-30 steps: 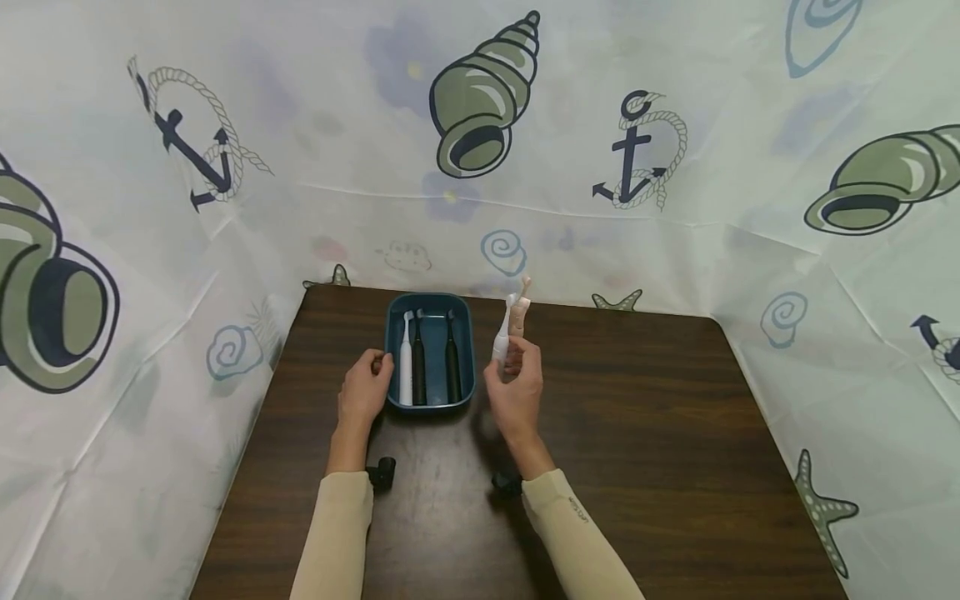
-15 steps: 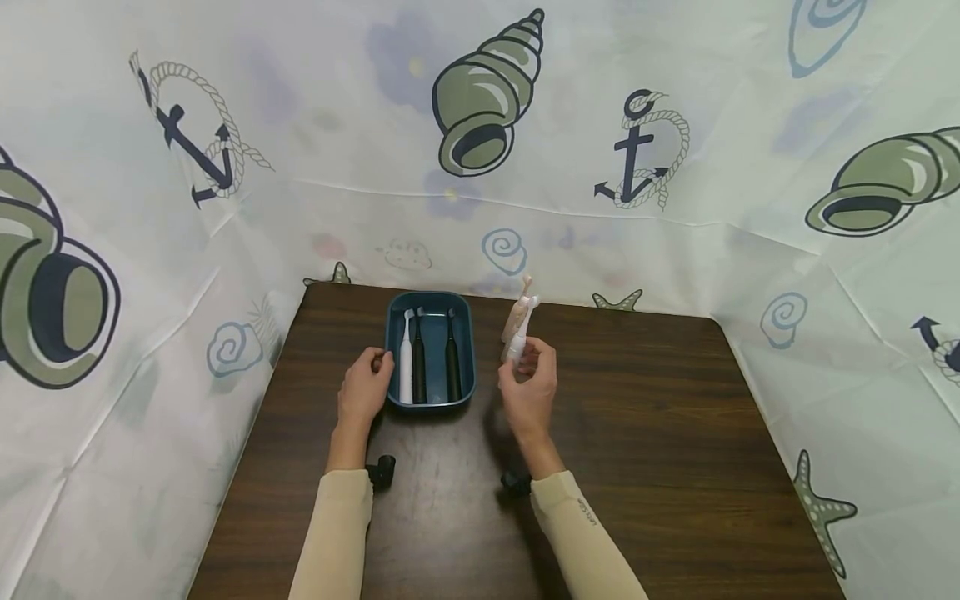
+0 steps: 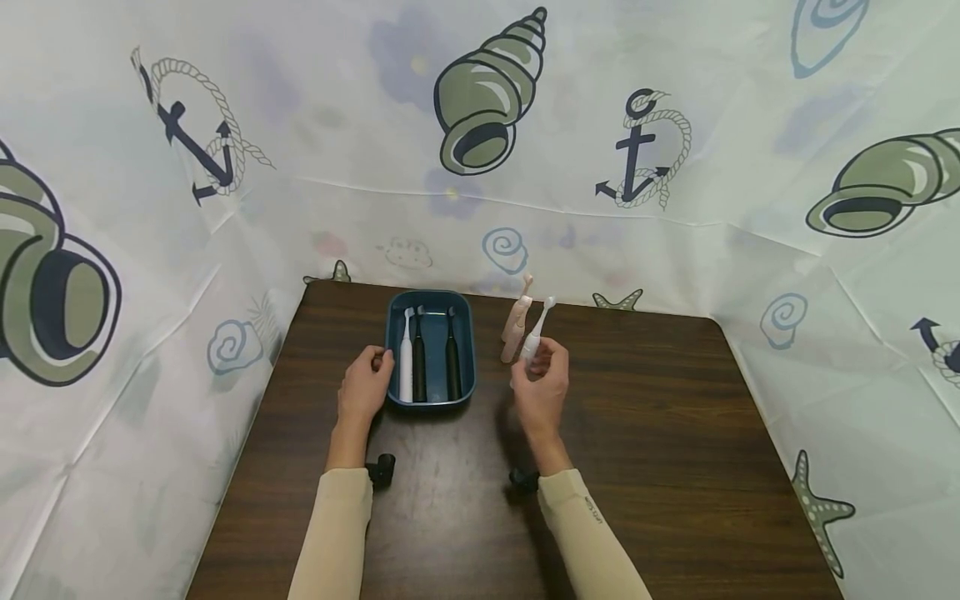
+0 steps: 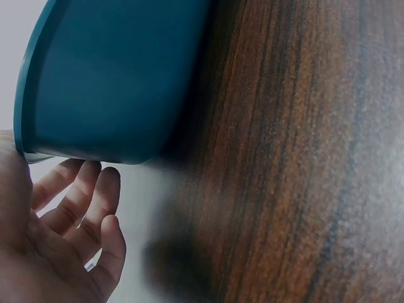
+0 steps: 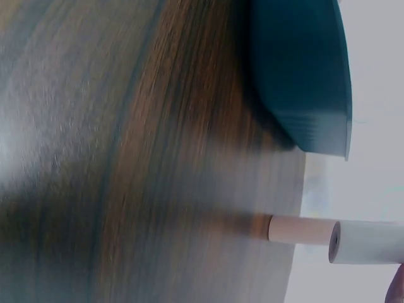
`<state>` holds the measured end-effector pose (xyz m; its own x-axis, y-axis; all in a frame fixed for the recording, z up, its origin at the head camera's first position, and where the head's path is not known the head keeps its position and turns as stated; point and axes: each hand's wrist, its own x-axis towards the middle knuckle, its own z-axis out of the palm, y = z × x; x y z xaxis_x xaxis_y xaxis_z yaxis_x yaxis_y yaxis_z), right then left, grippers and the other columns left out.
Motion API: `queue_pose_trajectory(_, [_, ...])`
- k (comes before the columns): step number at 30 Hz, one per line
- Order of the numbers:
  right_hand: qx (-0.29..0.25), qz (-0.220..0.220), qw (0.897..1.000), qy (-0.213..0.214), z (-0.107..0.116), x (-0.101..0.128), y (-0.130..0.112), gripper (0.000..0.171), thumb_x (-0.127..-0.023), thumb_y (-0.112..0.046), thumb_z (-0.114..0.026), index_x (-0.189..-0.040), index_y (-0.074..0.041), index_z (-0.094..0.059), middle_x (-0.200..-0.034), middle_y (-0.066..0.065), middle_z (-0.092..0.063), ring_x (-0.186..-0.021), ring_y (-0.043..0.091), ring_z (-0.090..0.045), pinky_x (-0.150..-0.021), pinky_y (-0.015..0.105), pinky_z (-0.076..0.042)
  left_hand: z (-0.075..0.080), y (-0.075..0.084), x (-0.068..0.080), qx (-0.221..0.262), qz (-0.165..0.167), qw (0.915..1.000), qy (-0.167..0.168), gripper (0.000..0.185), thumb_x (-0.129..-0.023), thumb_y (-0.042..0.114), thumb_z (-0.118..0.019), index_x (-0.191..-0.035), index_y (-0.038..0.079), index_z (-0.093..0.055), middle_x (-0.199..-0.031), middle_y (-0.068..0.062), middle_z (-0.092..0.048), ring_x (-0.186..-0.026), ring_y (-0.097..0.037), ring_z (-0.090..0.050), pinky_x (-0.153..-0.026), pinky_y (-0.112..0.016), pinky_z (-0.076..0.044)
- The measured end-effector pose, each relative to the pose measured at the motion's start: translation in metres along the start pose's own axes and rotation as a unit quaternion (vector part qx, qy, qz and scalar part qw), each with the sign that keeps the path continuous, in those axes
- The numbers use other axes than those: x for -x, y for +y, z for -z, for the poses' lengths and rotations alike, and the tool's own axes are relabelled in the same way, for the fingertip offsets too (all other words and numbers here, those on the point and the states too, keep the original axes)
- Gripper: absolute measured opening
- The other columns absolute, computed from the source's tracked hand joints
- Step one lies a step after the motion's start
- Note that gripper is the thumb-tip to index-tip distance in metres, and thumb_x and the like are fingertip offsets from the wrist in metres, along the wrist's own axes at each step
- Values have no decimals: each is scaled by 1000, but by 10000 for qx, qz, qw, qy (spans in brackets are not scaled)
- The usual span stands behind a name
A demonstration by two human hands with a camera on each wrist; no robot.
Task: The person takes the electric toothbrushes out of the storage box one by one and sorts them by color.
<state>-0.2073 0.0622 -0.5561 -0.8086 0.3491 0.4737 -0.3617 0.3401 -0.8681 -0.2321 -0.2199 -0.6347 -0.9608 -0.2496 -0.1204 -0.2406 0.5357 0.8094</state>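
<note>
- Our left hand [image 3: 364, 385] grips the blue bin [image 3: 437, 350].
- Right of it, our right hand [image 3: 542, 393] pinches a white toothbrush [image 3: 532, 340]; we should hold it vertical.

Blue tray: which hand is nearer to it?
Left. The left hand touches the blue tray on its left side; the right hand is apart, to its right, holding a white toothbrush.

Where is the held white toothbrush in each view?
Head: white toothbrush just right of centre, in the right hand.
Left wrist: not in it.
Right wrist: right edge, below the middle; only part of its handle shows.
Shared landmark: the blue tray, in all three.
</note>
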Motion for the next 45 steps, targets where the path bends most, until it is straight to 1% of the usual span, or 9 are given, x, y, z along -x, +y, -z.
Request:
queue_pose_trajectory(10, [101, 147, 9997, 168, 6, -9, 15, 43, -86, 17, -70, -128, 13, -57, -113, 30, -58, -93, 48, -62, -78, 63, -54, -1, -1, 0, 37, -22, 10000, -13, 55, -111, 60, -42, -143, 21, -61, -125, -6, -70, -106, -31, -64, -92, -56, -46])
queue_pose_trajectory(13, [57, 191, 9996, 224, 6, -12, 18, 45, -87, 17, -70, -129, 14, -56, -115, 31, -58, -94, 50, -61, -78, 65, -54, 0, -2, 0, 65, -55, 10000, 1, 55, -111, 60, -42, -143, 20, -61, -125, -6, -70, -105, -31, -64, -91, -54, -47])
queue_pose_trajectory(16, [96, 172, 9994, 268, 5, -15, 30, 46, -87, 16, -70, -130, 15, -55, -115, 32, -58, -93, 52, -61, -78, 65, -53, 0, -2, -1, 87, -75, 9999, 24, 55, -111, 59, -41, -144, 19, -61, -125, -7, -70, -105, -31, -64, -90, -54, -47])
queue_pose_trajectory(19, [249, 128, 9992, 279, 4, -19, 47, 47, -87, 15, -71, -131, 11, -57, -113, 31, -61, -91, 49, -63, -78, 60, -54, 0, -2, -1, 84, -56, 9999, 39, 54, -111, 58, -42, -143, 19, -61, -125, -7, -70, -105, -31, -63, -90, -53, -47])
queue_pose_trajectory(24, [462, 70, 9989, 91, 7, -27, 68, 47, -89, 10, -74, -132, 2, -58, -112, 22, -65, -90, 35, -66, -78, 44, -56, -1, -2, -3, 64, -33, 10000, 47, 53, -111, 59, -43, -142, 20, -62, -121, -6, -69, -101, -30, -62, -88, -48, -45])
queue_pose_trajectory(28, [514, 29, 9986, -72, 10, -31, 72, 45, -91, 4, -74, -133, -2, -57, -114, 16, -64, -93, 26, -66, -81, 41, -57, -1, -2, -2, 75, -37, 10000, 53, 55, -111, 60, -42, -142, 20, -61, -121, -6, -70, -101, -30, -61, -87, -48, -45])
queue_pose_trajectory(33, [576, 65, 9981, -195, 10, -34, 78, 45, -92, 2, -73, -134, 0, -55, -115, 18, -63, -95, 28, -65, -83, 46, -58, 0, -3, -2, 93, -57, 9999, 40, 55, -111, 60, -42, -143, 19, -61, -123, -7, -70, -103, -31, -62, -91, -52, -46])
queue_pose_trajectory(36, [651, 65, 9975, -248, 10, -36, 81, 46, -92, 1, -72, -134, 0, -54, -115, 18, -62, -95, 29, -65, -84, 45, -57, -1, -3, -3, 104, -41, 9999, 45, 55, -111, 60, -42, -142, 19, -61, -124, -7, -70, -105, -31, -62, -93, -53, -46])
queue_pose_trajectory(45, [792, 170, 9962, -331, 9, -51, 89, 47, -94, -1, -71, -138, -3, -55, -123, 16, -62, -98, 27, -62, -84, 29, -53, 0, -2, -2, 101, -42, 9999, 48, 56, -111, 61, -41, -143, 19, -62, -123, -7, -70, -103, -30, -62, -89, -51, -46])
